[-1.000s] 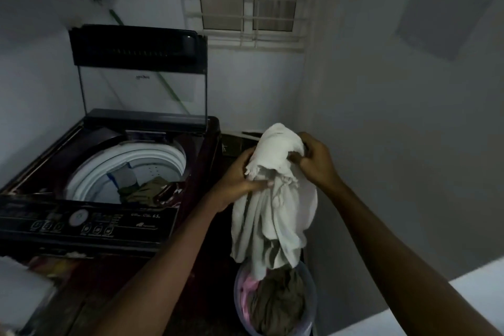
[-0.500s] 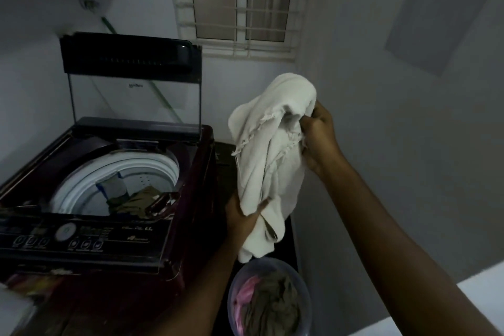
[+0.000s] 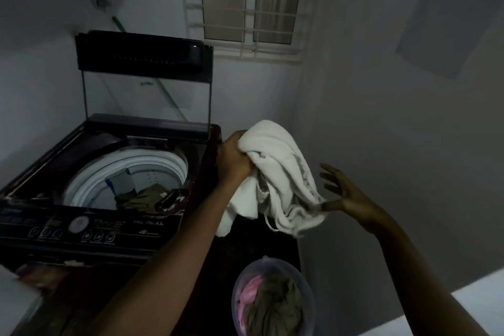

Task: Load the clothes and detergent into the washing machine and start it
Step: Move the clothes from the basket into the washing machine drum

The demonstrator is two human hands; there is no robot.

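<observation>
Well, left hand (image 3: 234, 161) grips cloth (image 3: 282, 163); panel lettering (image 3: 109, 224) blurred.

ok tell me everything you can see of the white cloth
The white cloth is an off-white, soft, towel-like fabric, crumpled into folds, with frayed edges and loose threads at the bottom. It hangs in the air right of the open washing machine, above a tub of clothes. The left hand grips its bunched upper part; the right hand, fingers spread, is at its lower edge, contact too blurred to tell.
</observation>
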